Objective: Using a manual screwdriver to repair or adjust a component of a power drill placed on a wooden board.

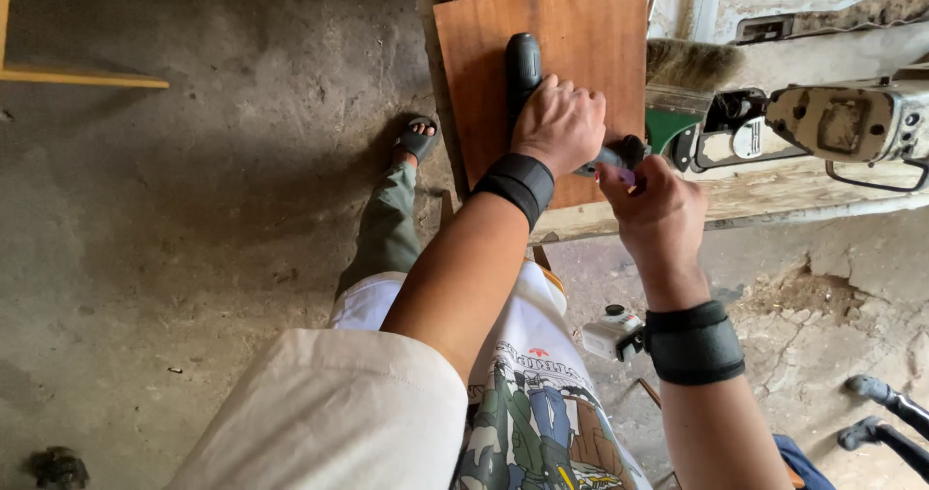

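Note:
My left hand (559, 120) grips the dark handle of a black power drill (524, 64) that lies over a reddish-brown wooden board (571, 16). My right hand (656, 205) is closed at the drill's front end, pinching a small purple piece (625, 175) by the chuck. Both wrists carry black bands. The drill's tip is hidden behind my fingers.
The board rests on a rough wooden bench (735, 195). A green and grey machine (823, 122) and a brush (689, 62) lie to the right. My sandalled foot (416, 140) stands on the concrete floor. A small white device (612, 333) hangs at my waist.

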